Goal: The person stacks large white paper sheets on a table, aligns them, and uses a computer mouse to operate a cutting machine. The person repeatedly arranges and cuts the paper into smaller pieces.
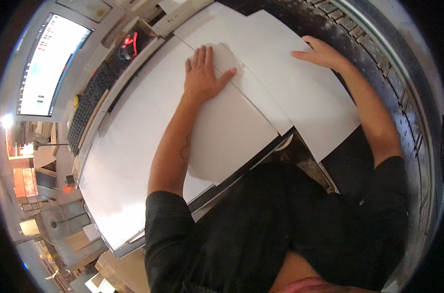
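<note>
Several flat white sheets or boards lie side by side and partly overlap in front of me. My left hand [201,75] presses palm down with fingers spread on a white board [232,115], its thumb reaching toward a narrower white strip [255,87]. On the right, my right hand [325,53] is at the outer edge of another white sheet [312,105]. Its thumb lies on top of that sheet and the fingers bend at the edge, some of them hidden. The sheet's near corner juts past the dark table edge. A larger white board [129,141] stretches to the left.
A lit monitor [53,63], a black keyboard [90,102] and a dark device with red lights [129,46] stand along the left. A perforated dark metal bed with a curved rail [398,53] runs down the right. A fan [56,223] and stacked boards are at lower left.
</note>
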`<state>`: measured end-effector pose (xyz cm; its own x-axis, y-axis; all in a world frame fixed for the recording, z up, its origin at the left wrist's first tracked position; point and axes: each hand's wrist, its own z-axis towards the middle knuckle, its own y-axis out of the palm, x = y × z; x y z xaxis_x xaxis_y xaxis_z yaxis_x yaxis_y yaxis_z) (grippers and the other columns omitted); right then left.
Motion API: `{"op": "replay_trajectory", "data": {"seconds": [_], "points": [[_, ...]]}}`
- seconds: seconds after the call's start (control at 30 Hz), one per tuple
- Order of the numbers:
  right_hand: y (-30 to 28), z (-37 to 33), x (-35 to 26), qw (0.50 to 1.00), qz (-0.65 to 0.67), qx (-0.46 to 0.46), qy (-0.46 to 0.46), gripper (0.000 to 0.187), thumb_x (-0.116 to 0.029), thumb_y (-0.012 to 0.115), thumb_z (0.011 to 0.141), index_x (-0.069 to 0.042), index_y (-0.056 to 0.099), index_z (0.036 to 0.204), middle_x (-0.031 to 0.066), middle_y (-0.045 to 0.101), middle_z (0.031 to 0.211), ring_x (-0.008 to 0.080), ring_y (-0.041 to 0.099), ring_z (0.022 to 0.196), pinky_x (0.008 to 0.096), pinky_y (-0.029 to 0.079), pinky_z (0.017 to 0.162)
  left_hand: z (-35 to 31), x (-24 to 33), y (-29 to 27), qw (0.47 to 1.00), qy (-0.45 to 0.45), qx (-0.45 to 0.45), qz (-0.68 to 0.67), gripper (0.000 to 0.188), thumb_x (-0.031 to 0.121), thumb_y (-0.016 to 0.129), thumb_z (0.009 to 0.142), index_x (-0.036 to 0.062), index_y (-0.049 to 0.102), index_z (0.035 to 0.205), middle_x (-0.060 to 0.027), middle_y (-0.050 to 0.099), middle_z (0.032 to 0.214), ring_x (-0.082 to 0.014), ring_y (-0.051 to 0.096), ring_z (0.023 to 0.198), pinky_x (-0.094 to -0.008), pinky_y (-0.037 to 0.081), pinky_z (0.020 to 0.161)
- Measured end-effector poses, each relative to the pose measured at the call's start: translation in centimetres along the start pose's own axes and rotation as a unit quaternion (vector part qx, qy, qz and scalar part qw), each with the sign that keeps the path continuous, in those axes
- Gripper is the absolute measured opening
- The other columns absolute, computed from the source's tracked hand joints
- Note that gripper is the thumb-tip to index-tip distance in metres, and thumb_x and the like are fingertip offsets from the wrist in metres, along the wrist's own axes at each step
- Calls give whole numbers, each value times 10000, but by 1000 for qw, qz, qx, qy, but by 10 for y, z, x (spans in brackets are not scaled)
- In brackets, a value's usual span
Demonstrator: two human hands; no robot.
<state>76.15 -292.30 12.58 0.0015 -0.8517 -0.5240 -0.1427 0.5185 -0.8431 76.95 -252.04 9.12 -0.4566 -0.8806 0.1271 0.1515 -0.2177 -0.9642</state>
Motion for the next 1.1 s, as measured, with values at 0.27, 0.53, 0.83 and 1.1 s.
{"op": "replay_trajectory", "data": {"seconds": [0.27, 0.53, 0.83, 1.1], "points": [[17, -56, 8, 993, 117, 16, -2, 921, -437, 951, 752, 6, 559, 1458, 226, 699, 1314, 304, 684, 1217, 417, 527, 1052, 2, 1, 4, 998, -1, 41, -56, 1002, 723, 520, 1000, 14, 279, 1665, -286, 243, 1719, -423, 179, 1623, -593, 156, 1295], [56, 30, -60, 995, -25, 89, -22, 1004, -623, 930, 700, 94, 618, 1330, 290, 706, 1249, 355, 707, 1171, 429, 550, 1009, 2, 3, 1, 996, 16, 65, -66, 1045, 781, 508, 972, 46, 272, 1676, -281, 200, 1735, -419, 169, 1627, -613, 160, 1285], [55, 8, -52, 995, 27, 87, -35, 1110, -700, 850, 768, 44, 504, 1515, 306, 653, 1374, 391, 659, 1285, 441, 523, 1083, 4, -3, 8, 1000, 15, 24, 5, 1089, 859, 511, 913, 88, 352, 1666, -224, 262, 1738, -374, 174, 1637, -598, 124, 1305], [54, -78, -9, 899, 229, 371, -45, 713, -498, 625, 1064, -21, 468, 1571, 212, 471, 1618, 347, 441, 1510, 467, 341, 1255, 3, -2, 8, 999, -7, 9, 39, 1137, 890, 485, 897, 82, 314, 1679, -206, 258, 1744, -356, 172, 1640, -579, 108, 1312]]}}
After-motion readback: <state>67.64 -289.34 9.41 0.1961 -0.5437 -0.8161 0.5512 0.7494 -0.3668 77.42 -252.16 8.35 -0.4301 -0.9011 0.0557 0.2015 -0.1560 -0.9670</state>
